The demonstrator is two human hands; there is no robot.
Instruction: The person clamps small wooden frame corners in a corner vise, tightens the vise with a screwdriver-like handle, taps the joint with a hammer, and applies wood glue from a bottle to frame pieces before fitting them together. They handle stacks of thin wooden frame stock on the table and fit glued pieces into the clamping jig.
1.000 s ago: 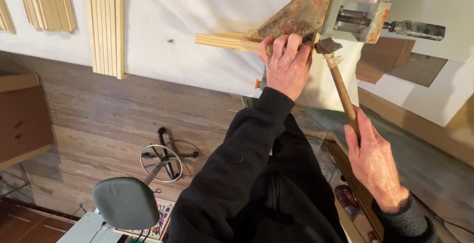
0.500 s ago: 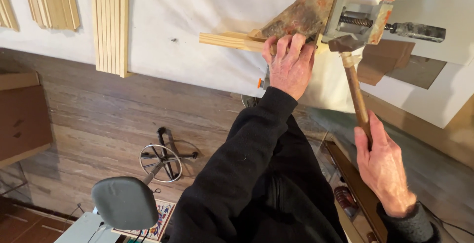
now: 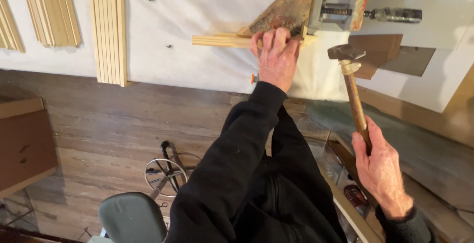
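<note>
Hammer (image 3: pixel 351 82) has drawn back from the corner clamp (image 3: pixel 332 12); right hand (image 3: pixel 380 166) grips its handle's end (head-heavy, stiff). Left hand (image 3: pixel 274 55) presses the light wooden strip (image 3: pixel 219 40) on the bench.

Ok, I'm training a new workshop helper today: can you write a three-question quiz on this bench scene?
1. True or false: the right hand holds a hammer.
2. What does the left hand press on?
A. wood strip
B. saw
C. drill
3. Which metal tool sits just right of the left hand?

Key: 1 true; 2 A; 3 the clamp.
</note>
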